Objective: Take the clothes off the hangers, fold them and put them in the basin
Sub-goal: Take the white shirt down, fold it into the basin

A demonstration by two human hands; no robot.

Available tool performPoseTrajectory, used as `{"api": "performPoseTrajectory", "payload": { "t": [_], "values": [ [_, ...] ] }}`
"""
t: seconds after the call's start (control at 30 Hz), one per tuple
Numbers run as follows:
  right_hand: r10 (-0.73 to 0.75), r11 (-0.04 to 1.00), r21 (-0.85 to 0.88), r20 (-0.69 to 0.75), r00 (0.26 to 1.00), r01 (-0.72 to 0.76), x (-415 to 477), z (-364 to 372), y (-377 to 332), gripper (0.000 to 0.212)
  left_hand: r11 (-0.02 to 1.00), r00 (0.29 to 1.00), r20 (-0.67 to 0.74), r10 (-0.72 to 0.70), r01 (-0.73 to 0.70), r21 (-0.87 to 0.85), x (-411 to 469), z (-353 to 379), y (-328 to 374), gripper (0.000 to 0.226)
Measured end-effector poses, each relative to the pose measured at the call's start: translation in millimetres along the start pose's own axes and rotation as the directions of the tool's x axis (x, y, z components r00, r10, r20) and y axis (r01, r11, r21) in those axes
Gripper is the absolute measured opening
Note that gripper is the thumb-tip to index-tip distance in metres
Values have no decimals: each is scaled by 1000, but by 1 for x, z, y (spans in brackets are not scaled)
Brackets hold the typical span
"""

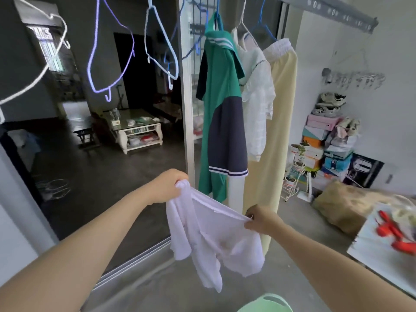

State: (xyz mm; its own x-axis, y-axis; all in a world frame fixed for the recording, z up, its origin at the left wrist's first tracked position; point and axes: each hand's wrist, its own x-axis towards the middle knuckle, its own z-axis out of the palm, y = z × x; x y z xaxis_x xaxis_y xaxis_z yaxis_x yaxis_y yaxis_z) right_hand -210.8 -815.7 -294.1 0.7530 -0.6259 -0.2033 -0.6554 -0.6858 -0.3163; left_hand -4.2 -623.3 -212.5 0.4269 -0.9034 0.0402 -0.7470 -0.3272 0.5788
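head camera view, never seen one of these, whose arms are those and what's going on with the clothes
There is no machine here. One camera worn on a person's head looks forward and down, so the two arms are the wearer's own. The left hand and right hand each pinch the top edge of a white shirt, with no hanger in it. Behind it, a green top, a white blouse and yellow trousers hang on hangers; bare hangers hang to the left. The basin shows at the bottom edge. On the white table at right lie red things, too blurred to name.
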Motion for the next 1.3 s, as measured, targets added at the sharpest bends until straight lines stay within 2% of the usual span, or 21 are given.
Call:
{"api": "performPoseTrajectory", "payload": {
  "t": [0.1,0.2,0.27,0.33,0.4,0.5,0.57,0.63,0.73,0.8,0.87,0.93,0.97,1.03,1.13,1.23,1.3],
  "values": [
    [74,997,36,-62,995,-72,-3,-4,11,10,994,1000,-25,-8,11,111,2,15,-10,37],
    [140,990,32,-112,984,-138,-6,-3,20,19,971,995,-88,-45,64,232,5,28,-16,37],
    [122,989,107,-149,981,-106,-9,-1,26,33,952,984,-160,-77,120,280,3,37,-17,32],
    [99,981,183,-189,977,-64,-13,-1,30,41,956,960,-268,-87,156,248,-2,44,-18,25],
    [113,968,244,-209,971,-61,-17,0,31,43,971,925,-363,-109,178,162,-6,47,-21,27],
    [144,940,334,-209,967,-68,-19,0,31,50,949,890,-421,-175,266,169,-5,52,-27,27],
    [108,904,426,-177,978,-22,-21,-4,32,47,905,872,-414,-261,370,210,0,56,-35,22],
    [33,878,478,-87,996,12,-26,-10,34,41,889,859,-370,-353,431,154,6,61,-46,22],
    [-92,918,391,64,994,60,-37,-19,44,37,911,872,-265,-412,404,-89,18,67,-62,24],
    [-88,943,331,165,982,29,-43,-24,53,35,912,891,-225,-395,351,-213,21,72,-67,24],
    [-17,983,184,186,982,-17,-47,-27,60,31,925,909,-222,-352,302,-228,23,79,-64,24],
    [76,996,38,147,986,-82,-50,-30,65,19,951,932,-215,-292,260,-165,24,84,-58,28],
    [128,992,4,137,982,-130,-52,-31,68,12,963,944,-199,-264,246,-110,25,86,-52,32],
    [225,973,11,146,963,-229,-53,-28,76,12,972,959,-174,-223,232,29,25,88,-42,35],
    [361,870,266,229,904,-415,-56,-21,84,21,946,955,-233,-181,234,224,22,91,-27,30],
    [398,786,387,278,874,-481,-62,-19,83,24,905,943,-301,-141,246,347,19,94,-14,24],
    [389,672,550,307,869,-495,-61,-18,84,25,896,939,-307,-155,264,358,18,95,-11,22]
  ]
}}
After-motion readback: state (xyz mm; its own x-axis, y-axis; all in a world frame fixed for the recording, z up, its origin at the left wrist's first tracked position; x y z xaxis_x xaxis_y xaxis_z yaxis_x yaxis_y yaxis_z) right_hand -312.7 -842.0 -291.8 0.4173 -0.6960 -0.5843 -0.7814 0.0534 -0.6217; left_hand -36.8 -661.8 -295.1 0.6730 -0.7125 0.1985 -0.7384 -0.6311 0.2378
